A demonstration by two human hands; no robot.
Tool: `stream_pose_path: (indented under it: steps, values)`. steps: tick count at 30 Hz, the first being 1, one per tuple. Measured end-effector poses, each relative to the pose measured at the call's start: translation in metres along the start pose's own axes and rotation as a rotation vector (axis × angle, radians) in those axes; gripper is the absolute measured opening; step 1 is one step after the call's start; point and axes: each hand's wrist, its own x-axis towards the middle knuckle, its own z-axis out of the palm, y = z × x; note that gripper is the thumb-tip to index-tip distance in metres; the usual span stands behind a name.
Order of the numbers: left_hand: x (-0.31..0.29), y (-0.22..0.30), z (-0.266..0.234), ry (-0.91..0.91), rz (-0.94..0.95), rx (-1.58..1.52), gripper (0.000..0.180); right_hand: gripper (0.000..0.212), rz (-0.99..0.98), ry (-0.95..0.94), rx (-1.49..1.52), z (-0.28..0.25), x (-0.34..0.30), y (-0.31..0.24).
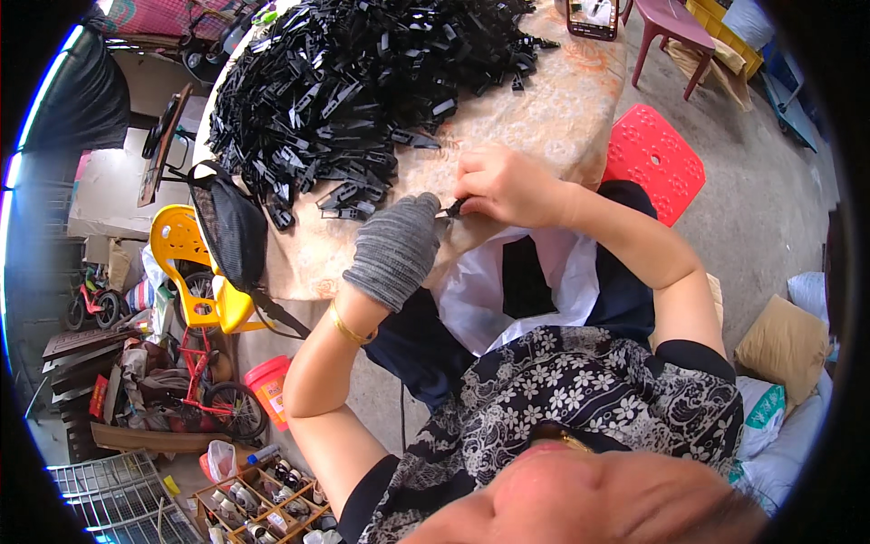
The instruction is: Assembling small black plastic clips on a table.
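Note:
My left hand (pixel 396 249), in a grey knitted glove, is closed at the table's near edge. A thin, shiny bit shows at its fingertips, too small to name. My bare right hand (pixel 498 186) pinches a small black plastic part (pixel 455 208) right beside the glove, and the two hands almost meet over this part. Just beyond them lies a large heap of similar black plastic parts (pixel 344 100), with a few loose pieces at its near edge. An open white plastic bag (pixel 473 288) hangs across my lap below the hands.
A patterned cream cloth (pixel 566 113) covers the table. A phone (pixel 594 18) stands at its far right corner. A red stool (pixel 654 161) is to the right; a black mesh bag (pixel 231 222) and a yellow chair (pixel 186 258) are on the left, near a red bucket (pixel 270 385).

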Motion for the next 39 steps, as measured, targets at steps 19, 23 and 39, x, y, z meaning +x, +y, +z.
stream_pose_path:
  steps: [19, 23, 39]
  values:
    - [0.034, 0.002, 0.006, -0.073, 0.038, 0.062, 0.024, 0.016, 0.024, 0.184, -0.108, 0.008, -0.002, -0.019]
    - [0.017, -0.009, 0.021, 0.002, -0.076, -0.2, 0.034, 0.017, 0.079, 0.025, 0.278, 0.005, -0.004, 0.001]
    - [-0.043, -0.026, 0.0, 0.422, -0.196, -0.002, 0.037, 0.018, 0.318, -0.401, 0.484, -0.023, 0.006, -0.007]
